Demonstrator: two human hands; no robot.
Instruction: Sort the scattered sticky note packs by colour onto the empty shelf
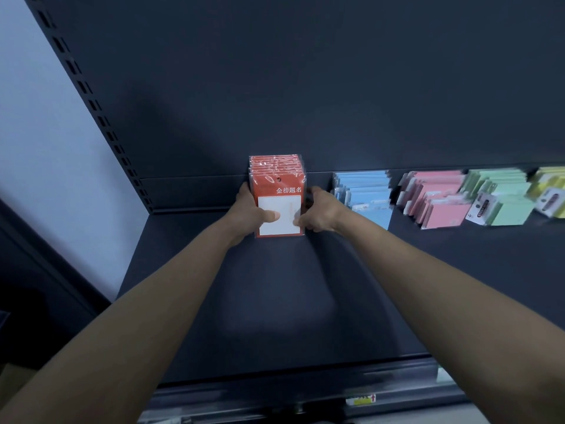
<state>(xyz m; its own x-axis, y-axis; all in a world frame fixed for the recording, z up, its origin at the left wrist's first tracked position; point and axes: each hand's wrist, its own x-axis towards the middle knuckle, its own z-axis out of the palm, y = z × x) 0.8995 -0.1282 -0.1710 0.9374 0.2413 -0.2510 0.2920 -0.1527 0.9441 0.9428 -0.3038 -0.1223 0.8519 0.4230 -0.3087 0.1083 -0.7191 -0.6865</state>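
Note:
A row of several red sticky note packs (276, 182) in clear wrap stands upright against the back of the dark shelf (275, 301). The front pack has a white panel and white lettering. My left hand (252, 214) grips the row's left side, thumb across the front pack. My right hand (319, 212) grips the right side, fingertips on the front face. To the right stand blue packs (365, 194), pink packs (437, 200), green packs (501, 198) and yellow packs (550, 191), each colour in its own row.
The shelf's back panel (305, 87) rises behind the packs. A slotted upright (91, 102) bounds the shelf at the left, beside a pale wall (36, 133). The shelf's front rail (305, 384) carries a small yellow label (360, 399).

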